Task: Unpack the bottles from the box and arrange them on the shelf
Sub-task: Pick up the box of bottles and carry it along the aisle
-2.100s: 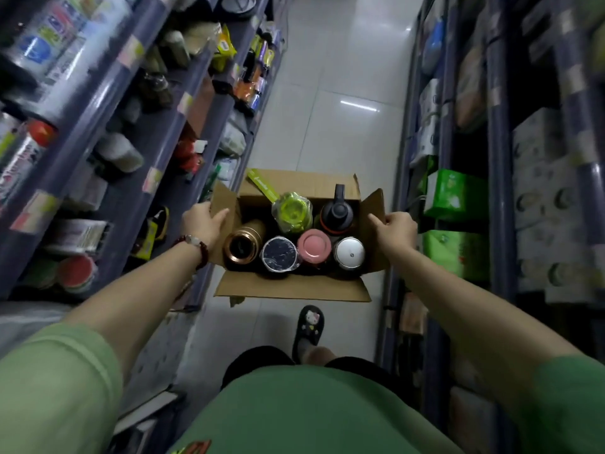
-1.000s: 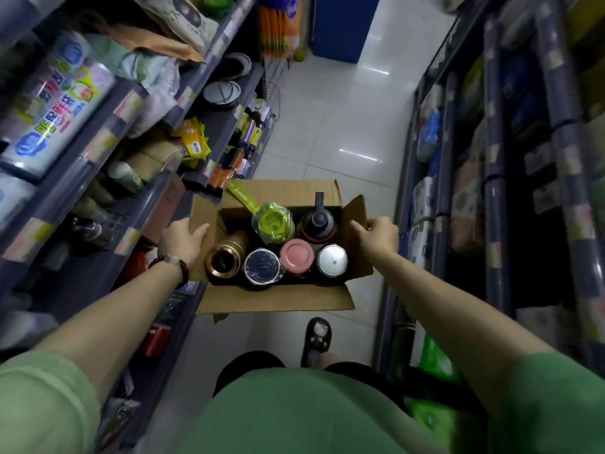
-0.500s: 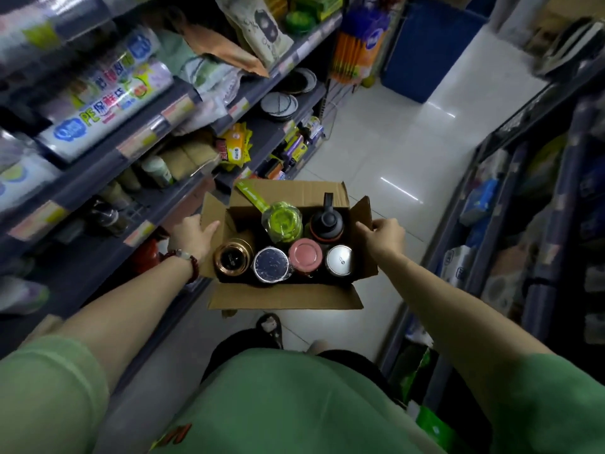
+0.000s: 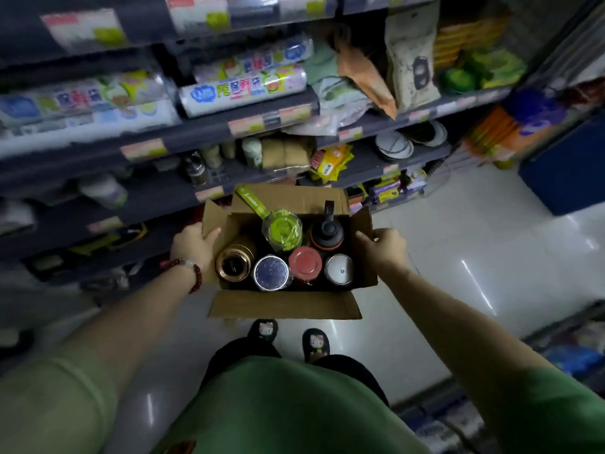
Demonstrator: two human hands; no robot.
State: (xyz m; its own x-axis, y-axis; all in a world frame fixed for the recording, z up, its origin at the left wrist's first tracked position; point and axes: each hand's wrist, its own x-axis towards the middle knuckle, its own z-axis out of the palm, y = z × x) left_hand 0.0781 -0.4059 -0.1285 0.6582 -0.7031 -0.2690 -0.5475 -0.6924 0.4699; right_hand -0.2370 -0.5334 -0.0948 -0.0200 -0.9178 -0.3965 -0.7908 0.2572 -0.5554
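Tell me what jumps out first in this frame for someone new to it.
The open cardboard box at centre frame, held off the floor by the left hand and right hand gripping its side flaps. Six bottles stand inside; the lime green bottle at the back and the pink-lidded bottle in the front row are brightest. The packed shelves fill the upper left.

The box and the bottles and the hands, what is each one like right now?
Box: flaps open, held up off the floor.
Six bottles: upright inside the box, lids on.
Left hand: grips the box's left side.
Right hand: grips the box's right side.
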